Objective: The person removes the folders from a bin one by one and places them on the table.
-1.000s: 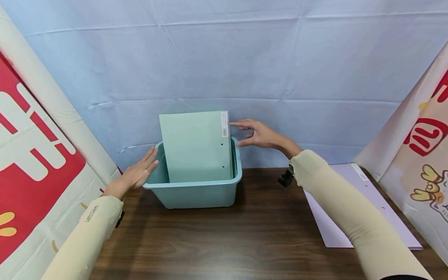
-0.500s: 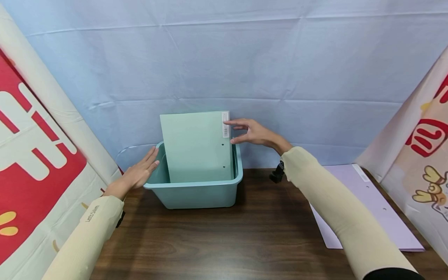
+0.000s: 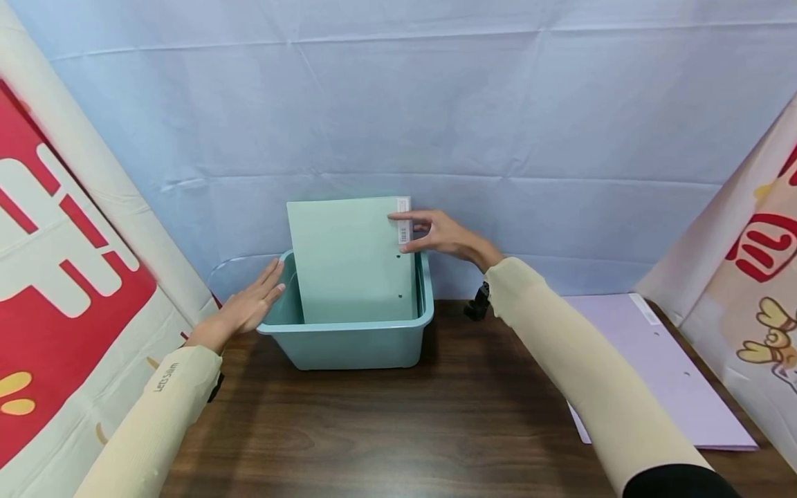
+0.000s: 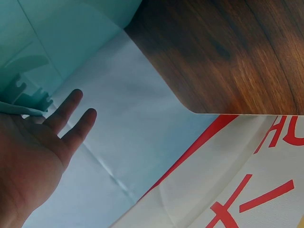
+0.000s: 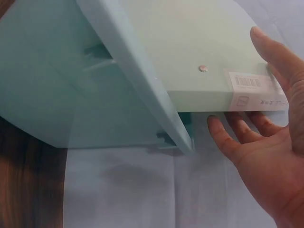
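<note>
In the head view a mint green file binder (image 3: 349, 259) stands upright, leaning a little, inside a blue-green plastic bin (image 3: 349, 349). A barcode label (image 5: 254, 89) wraps round its spine near the top. My right hand (image 3: 445, 234) is at the upper right edge of the binder, digits spread about the labelled spine; whether they press on it I cannot tell. Outside the bin's left rim is my left hand (image 3: 249, 304), fingers straight and laid against or very near that wall. The left wrist view has its fingers (image 4: 78, 126) extended beside the bin.
To the right, partly behind my right sleeve, a lilac file binder (image 3: 672, 387) lies flat on the dark wooden table (image 3: 373, 429). A pale blue cloth (image 3: 436, 104) hangs behind the bin, with printed cloths on both sides.
My right hand has moved left, from beside the binder's edge to over its labelled spine. My left hand, the bin and the mint binder look nearly unmoved.
</note>
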Tool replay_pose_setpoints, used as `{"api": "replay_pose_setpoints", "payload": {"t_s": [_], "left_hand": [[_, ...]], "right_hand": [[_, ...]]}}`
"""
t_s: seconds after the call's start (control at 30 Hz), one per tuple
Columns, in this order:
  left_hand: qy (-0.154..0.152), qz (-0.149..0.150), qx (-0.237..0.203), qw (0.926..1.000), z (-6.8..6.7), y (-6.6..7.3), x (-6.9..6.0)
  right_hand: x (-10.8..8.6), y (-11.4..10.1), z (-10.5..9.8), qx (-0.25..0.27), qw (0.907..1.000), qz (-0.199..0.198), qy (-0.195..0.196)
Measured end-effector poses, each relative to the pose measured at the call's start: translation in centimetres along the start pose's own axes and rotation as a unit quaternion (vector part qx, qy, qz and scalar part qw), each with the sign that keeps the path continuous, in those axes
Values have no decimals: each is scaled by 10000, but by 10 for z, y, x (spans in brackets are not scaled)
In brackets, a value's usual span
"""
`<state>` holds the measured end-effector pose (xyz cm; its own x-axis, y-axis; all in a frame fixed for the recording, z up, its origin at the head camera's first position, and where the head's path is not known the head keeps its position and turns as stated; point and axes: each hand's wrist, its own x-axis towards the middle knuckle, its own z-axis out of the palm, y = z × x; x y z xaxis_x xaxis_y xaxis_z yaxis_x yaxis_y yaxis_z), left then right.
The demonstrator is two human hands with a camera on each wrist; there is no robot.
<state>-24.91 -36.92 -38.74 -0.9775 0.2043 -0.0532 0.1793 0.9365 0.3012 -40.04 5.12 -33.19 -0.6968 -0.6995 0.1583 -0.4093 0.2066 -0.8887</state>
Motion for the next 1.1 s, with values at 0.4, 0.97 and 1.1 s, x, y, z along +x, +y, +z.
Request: {"api": "replay_pose_setpoints", "payload": {"t_s": [0.4, 0.97, 1.1], "left_hand": [[-36, -14, -46, 10000, 1, 0, 3], [-83, 23, -50, 10000, 0, 0, 6], [-45, 16, -38, 10000, 1, -2, 7]], "right_hand": [[11, 3, 14, -20, 9998, 37, 205], [18, 14, 31, 343, 9910, -11, 1294], [17, 13, 36, 344, 9875, 64, 1535]]}}
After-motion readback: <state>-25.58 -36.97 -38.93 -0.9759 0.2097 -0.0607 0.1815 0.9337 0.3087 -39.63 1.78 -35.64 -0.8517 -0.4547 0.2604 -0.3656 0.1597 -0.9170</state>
